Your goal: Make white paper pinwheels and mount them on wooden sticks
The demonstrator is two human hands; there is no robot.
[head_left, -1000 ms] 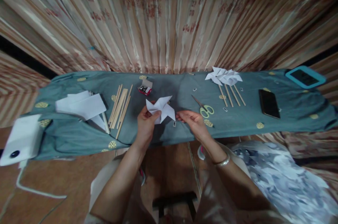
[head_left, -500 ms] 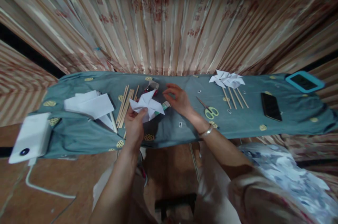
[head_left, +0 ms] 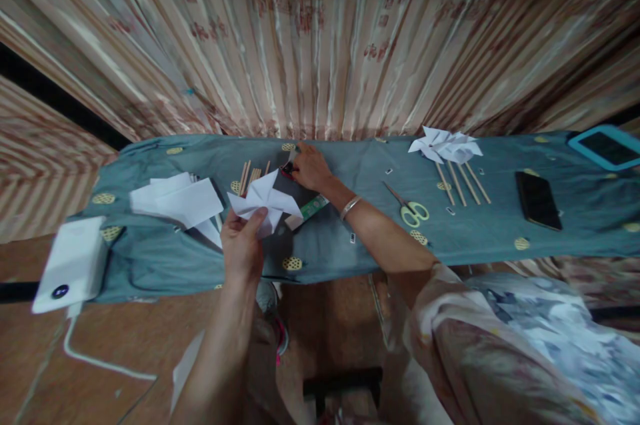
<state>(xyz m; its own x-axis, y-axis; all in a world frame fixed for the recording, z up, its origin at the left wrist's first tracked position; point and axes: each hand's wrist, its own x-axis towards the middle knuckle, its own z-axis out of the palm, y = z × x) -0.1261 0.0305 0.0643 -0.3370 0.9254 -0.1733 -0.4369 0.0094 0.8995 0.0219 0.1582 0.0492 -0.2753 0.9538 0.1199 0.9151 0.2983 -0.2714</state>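
My left hand (head_left: 243,241) pinches a white paper pinwheel (head_left: 266,201), thumb on its front and fingers behind it. Past it, my right hand (head_left: 313,168) reaches to the back of the cloth, fingers curled at a small dark and red item (head_left: 288,170). My hand partly hides that item, and what the fingertips grip cannot be made out. Below the right wrist lies a narrow green box (head_left: 313,209), partly behind the pinwheel. Several thin wooden sticks (head_left: 245,178) lie behind the pinwheel, mostly covered by it.
White paper sheets (head_left: 175,201) and a white power bank (head_left: 70,261) with a cable are at left. To the right lie green-handled scissors (head_left: 413,213), finished pinwheels on sticks (head_left: 445,145), a black phone (head_left: 539,200) and a blue-framed device (head_left: 607,147). A curtain (head_left: 320,45) hangs behind.
My right hand has moved forward and left, from above the green box to the small dark and red item. My left hand has shifted the pinwheel slightly left. The view has shifted a little.
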